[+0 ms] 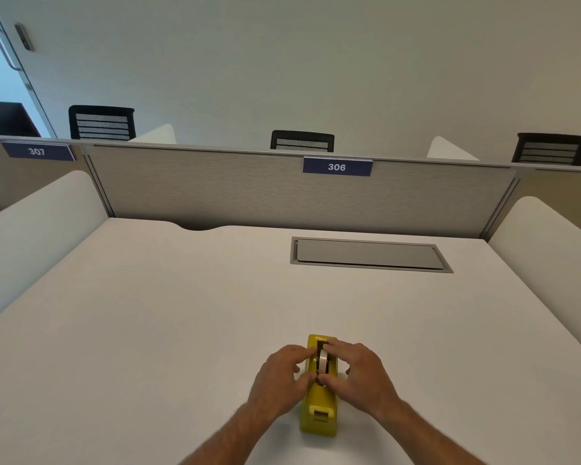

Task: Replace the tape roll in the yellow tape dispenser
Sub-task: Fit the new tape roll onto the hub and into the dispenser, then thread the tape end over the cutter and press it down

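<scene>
I see the yellow dispenser [318, 402] standing on the surface [148, 330], lengthwise between my hands. My left hand [280, 380] and right hand [359, 377] close in from either side, fingers curled and pinching the tape roll [323, 360] seated in its cradle, thumbs meeting at the roll's near edge.

Both forearms run off the bottom edge. The tape roll [323, 360] sits mostly hidden inside the yellow tape dispenser [319, 402], fingers [302, 355] of both hands covering its sides. Whether they grip the roll or only touch it, can't tell. Table [148, 330] cut off left and right.
</scene>
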Demonstrator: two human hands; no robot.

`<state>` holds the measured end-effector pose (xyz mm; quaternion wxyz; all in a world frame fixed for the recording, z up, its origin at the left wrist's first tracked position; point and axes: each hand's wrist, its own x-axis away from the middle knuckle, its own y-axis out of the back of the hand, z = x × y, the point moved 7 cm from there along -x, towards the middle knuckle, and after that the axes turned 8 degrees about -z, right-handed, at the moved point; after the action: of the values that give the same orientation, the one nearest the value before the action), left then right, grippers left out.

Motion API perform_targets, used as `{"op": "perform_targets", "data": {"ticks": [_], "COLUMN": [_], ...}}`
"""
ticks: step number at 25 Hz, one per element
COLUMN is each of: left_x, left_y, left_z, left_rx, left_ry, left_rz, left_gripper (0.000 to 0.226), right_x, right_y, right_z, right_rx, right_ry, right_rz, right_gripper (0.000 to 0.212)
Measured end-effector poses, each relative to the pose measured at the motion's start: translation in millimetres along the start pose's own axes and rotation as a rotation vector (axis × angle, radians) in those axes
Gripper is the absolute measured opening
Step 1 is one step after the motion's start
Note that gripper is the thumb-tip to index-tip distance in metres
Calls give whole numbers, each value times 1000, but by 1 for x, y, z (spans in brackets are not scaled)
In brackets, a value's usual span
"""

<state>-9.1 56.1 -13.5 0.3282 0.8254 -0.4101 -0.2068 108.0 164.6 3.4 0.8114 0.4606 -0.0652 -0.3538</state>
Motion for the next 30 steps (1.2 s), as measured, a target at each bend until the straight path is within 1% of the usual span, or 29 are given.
{"op": "perform_targets", "data": {"ticks": [2, 6, 8, 13, 16, 20, 25, 30], "left_x": [-1, 2, 5, 4, 3, 2, -2, -6], "left_y": [-2, -18, -20, -15, -10, -7, -5, -6], "left_z": [0, 5, 6, 4, -2, -6, 1, 2], "left_rx": [16, -2, -4, -44, -5, 83, 189, 169], "left_ry": [-1, 19, 20, 34, 5, -34, 23, 29], "left_rz": [22, 159, 155, 141, 132, 107, 64, 44], "left_gripper": [63, 93, 98, 101, 97, 80, 58, 53], "right_x": [0, -1, -1, -3, -3, -2, -1, -4], "right_y": [0, 1, 1, 1, 4, 5, 8, 15], "right_z": [0, 0, 0, 2, 5, 9, 10, 19], "right_rx": [10, 18, 22, 60, 71, 104, 92, 128], "right_ry": [12, 33, 44, 93, 130, 177, 218, 290], "right_rz": [10, 45, 59, 62, 28, 2, -42, -85], "right_gripper": [65, 64, 64, 67, 68, 59, 46, 31]}}
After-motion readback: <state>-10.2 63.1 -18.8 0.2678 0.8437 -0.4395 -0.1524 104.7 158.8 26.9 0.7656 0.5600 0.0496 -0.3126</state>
